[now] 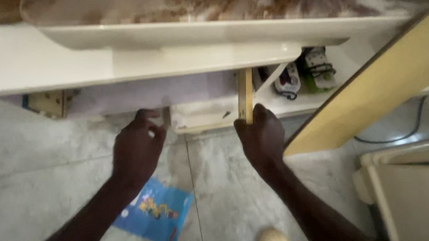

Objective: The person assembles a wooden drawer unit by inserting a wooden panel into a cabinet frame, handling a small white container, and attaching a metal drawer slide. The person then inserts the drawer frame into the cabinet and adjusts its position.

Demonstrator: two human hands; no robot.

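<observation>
Right hand clamped on wooden strip; left hand pinching drawer edge. Overhead, worktop; below, blue leaflet on floor.

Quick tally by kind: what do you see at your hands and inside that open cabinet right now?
Hands: 2, left hand at the drawer front, right hand gripping the wooden upright panel
Wooden upright panels: 1
Yellow cabinet doors: 1
Power strips on the shelf: 2
Blue printed packets on the floor: 1
Total: 7
</observation>
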